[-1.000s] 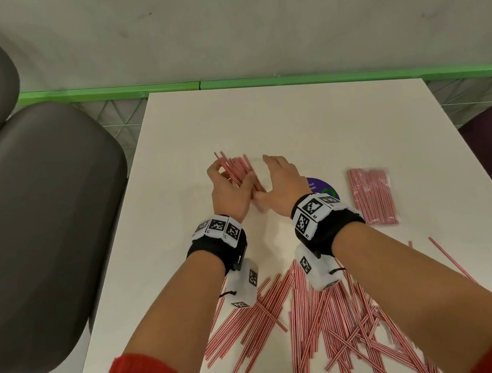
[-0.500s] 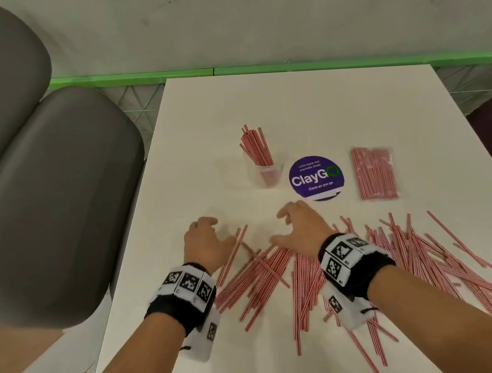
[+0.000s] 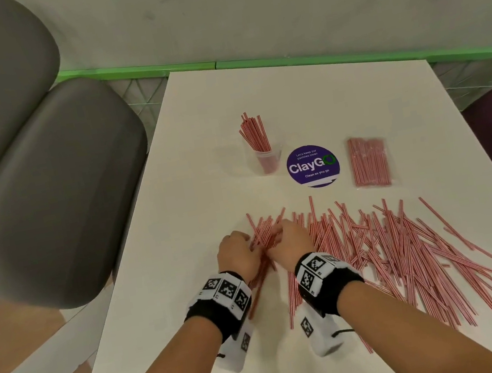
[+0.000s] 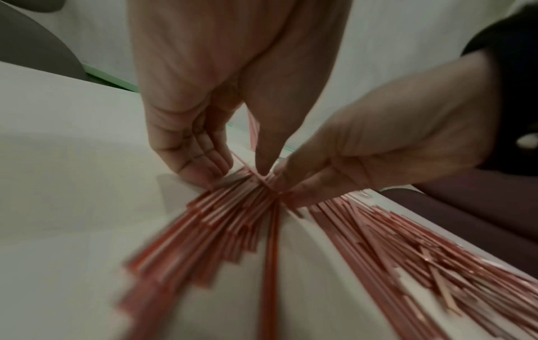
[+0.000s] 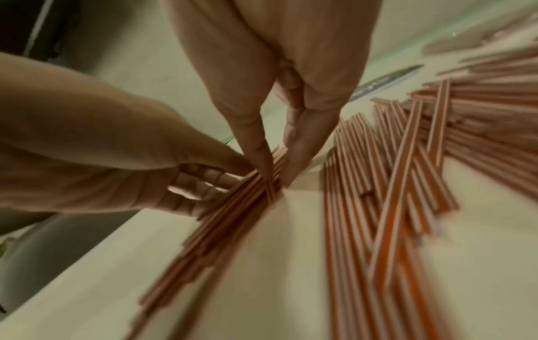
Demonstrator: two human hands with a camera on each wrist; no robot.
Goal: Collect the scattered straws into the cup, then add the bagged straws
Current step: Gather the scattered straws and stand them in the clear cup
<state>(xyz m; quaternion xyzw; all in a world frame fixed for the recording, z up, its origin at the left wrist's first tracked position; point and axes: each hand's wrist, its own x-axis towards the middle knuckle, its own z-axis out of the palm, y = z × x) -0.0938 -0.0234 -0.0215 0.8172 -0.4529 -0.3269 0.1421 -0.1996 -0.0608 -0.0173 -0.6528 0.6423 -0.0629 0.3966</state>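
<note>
Hands: a small bundle of straws [image 3: 264, 232] is being pressed together on the table [image 3: 191, 176] between the left hand [image 3: 239, 252] and the right hand [image 3: 289, 241], set close side by side.
Left hand: its fingers [image 4: 203, 161] are being curled down onto the bundle from the left, thumb meeting them over it.
Right hand: its fingers [image 5: 302, 147] are being closed on the same bundle from the right.
Scattered straws [image 3: 410, 243]: a wide red-and-white heap is being left lying to the right of the hands.
Cup [image 3: 268, 161]: a clear cup, standing beyond the hands, is being filled with upright straws.
Bagged straws [image 3: 369, 161]: a flat packet is lying to the right of a purple round sticker [image 3: 313, 166].
Surroundings: grey seats [image 3: 41, 175] are being seen left of the table.
</note>
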